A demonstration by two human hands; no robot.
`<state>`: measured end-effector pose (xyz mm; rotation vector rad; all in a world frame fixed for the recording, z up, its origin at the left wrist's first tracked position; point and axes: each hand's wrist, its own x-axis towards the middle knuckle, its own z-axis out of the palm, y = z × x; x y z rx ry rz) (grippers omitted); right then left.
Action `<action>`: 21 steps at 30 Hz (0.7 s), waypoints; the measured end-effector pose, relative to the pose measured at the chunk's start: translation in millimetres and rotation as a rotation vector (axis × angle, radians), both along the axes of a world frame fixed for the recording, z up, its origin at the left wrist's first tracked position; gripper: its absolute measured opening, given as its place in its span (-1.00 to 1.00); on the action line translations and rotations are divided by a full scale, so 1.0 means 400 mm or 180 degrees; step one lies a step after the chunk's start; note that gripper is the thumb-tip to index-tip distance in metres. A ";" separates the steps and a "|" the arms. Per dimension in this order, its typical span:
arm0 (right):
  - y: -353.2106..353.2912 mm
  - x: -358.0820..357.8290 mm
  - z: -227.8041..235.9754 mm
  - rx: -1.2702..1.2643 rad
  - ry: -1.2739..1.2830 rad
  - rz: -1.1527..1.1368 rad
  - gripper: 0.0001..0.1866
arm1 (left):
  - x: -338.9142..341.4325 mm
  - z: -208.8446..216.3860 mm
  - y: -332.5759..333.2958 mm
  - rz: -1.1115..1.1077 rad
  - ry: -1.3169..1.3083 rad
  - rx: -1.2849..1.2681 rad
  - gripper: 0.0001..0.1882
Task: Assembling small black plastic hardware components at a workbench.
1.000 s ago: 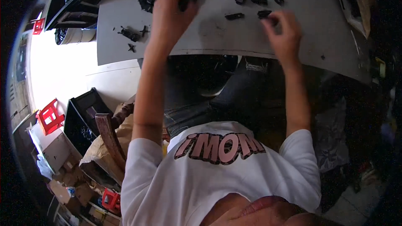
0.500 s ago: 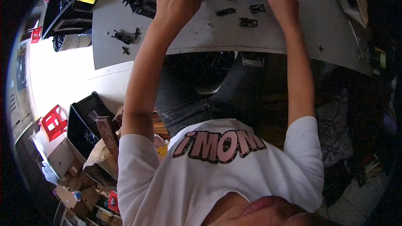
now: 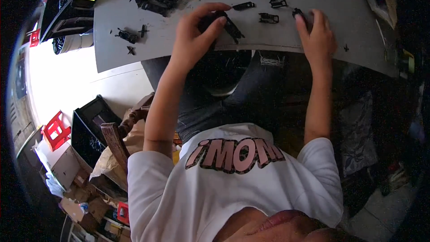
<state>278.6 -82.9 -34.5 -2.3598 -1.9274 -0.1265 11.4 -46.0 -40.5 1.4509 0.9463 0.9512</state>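
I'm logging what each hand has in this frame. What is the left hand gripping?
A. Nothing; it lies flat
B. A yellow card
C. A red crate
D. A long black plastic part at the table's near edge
D: the left hand has its fingers closed around a long black part above the near edge of the grey table.

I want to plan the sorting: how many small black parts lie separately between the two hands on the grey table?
3: one part near the left hand, one farther right, one below it. The right hand may hide others.
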 end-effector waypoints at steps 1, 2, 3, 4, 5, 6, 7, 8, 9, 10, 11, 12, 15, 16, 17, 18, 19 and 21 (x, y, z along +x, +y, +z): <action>-0.008 0.008 -0.010 0.0816 0.0141 0.0588 -0.63 | 0.001 0.004 -0.006 0.0013 -0.0030 -0.0120 -0.75; -0.009 0.003 -0.008 0.0815 0.0145 0.0594 -0.63 | -0.001 0.006 -0.010 0.0022 -0.0057 -0.0239 -0.75; -0.010 -0.003 -0.003 0.0585 0.0593 0.0719 -0.66 | -0.003 0.007 -0.012 0.0029 -0.0054 -0.0240 -0.75; -0.009 -0.010 0.002 0.0352 0.1039 0.0840 -0.67 | -0.005 0.007 -0.014 0.0003 -0.0019 -0.0287 -0.74; -0.008 -0.024 0.011 0.0347 0.1046 0.0848 -0.67 | -0.007 0.008 -0.018 -0.0021 0.0017 -0.0337 -0.73; -0.004 -0.044 0.022 0.0484 0.1186 0.1175 -0.70 | -0.009 0.006 -0.018 -0.0012 0.0023 -0.0342 -0.73; -0.001 -0.060 0.028 0.0623 0.1325 0.1500 -0.72 | -0.011 0.001 -0.017 -0.0048 0.0131 -0.0163 -0.72; 0.005 -0.068 0.031 0.0624 0.1324 0.1503 -0.72 | -0.010 -0.004 -0.013 -0.0089 0.0232 0.0024 -0.71; 0.013 -0.073 0.031 0.0633 0.1170 0.1667 -0.72 | -0.010 -0.010 -0.012 -0.0087 0.0231 0.0025 -0.71; 0.019 -0.077 0.030 0.0641 0.1015 0.1829 -0.72 | -0.011 -0.017 -0.013 -0.0112 0.0176 0.0039 -0.70; 0.022 -0.079 0.024 0.0639 0.1015 0.1835 -0.72 | -0.010 -0.021 -0.013 -0.0135 0.0123 0.0052 -0.69; 0.023 -0.080 0.016 0.0507 0.0907 0.1850 -0.71 | -0.009 -0.019 -0.015 -0.0129 0.0123 0.0050 -0.69; 0.022 -0.097 0.010 0.0294 0.0829 0.1766 -0.70 | -0.003 -0.014 -0.020 -0.0030 0.0205 0.0097 -0.69; 0.020 -0.107 0.011 0.0220 0.0852 0.1656 -0.70 | -0.002 -0.018 -0.019 -0.0029 0.0349 0.0286 -0.69; 0.016 -0.117 0.015 0.0218 0.0857 0.1666 -0.70 | 0.000 -0.022 -0.016 -0.0027 0.0491 0.0478 -0.69; 0.009 -0.130 0.021 0.0223 0.1288 0.1726 -0.70 | 0.002 -0.028 -0.014 -0.0017 0.0497 0.0475 -0.69; 0.005 -0.142 0.027 0.0227 0.1719 0.1780 -0.69 | 0.005 -0.035 -0.011 0.0048 0.0512 0.0645 -0.70; 0.003 -0.170 0.040 0.0212 0.1785 0.1869 -0.69 | 0.009 -0.035 -0.016 0.0105 0.0536 0.0800 -0.71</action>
